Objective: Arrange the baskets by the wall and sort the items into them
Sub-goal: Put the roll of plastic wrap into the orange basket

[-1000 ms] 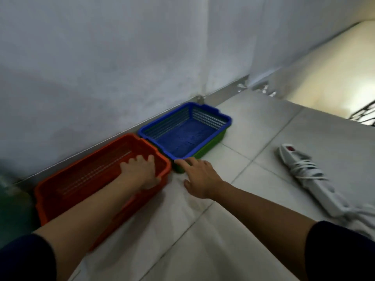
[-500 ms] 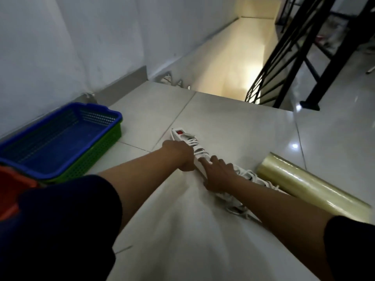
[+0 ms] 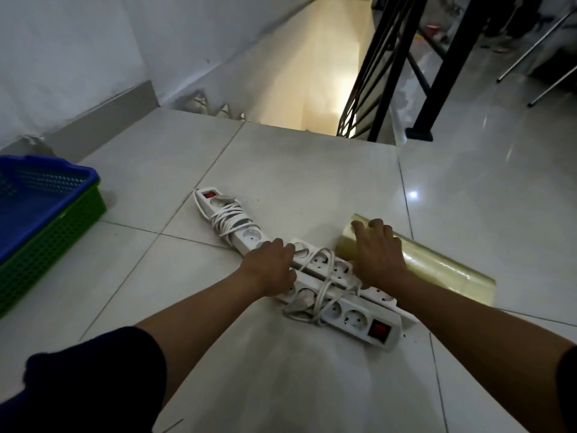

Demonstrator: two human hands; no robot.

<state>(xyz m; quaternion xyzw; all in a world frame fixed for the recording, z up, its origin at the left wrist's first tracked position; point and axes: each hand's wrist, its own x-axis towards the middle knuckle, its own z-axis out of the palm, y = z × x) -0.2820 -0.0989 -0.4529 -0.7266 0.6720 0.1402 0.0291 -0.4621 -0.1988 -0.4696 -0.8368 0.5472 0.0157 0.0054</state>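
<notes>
A blue basket point(image 3: 37, 201) sits nested in a green basket point(image 3: 53, 245) at the left edge, near the wall. Three white power strips with wound cords lie on the tile floor: a far one point(image 3: 224, 214), a middle one point(image 3: 327, 264) and a near one point(image 3: 352, 317) with a red switch. My left hand point(image 3: 270, 267) lies palm down where the strips meet, fingers curled over the far strip's near end. My right hand point(image 3: 377, 254) rests with spread fingers on the end of a yellowish roll of clear film point(image 3: 437, 270), its heel over the middle strip.
A stairwell drops away just beyond the floor edge point(image 3: 312, 129). A black railing point(image 3: 390, 67) stands at its right side. Chair legs point(image 3: 537, 57) show at the far right. The grey wall and skirting point(image 3: 103, 120) run along the left.
My view swung right, away from the red basket. Both hands left the baskets, reached the far strip, then shifted nearer: the left onto the strips' junction, the right onto the roll.
</notes>
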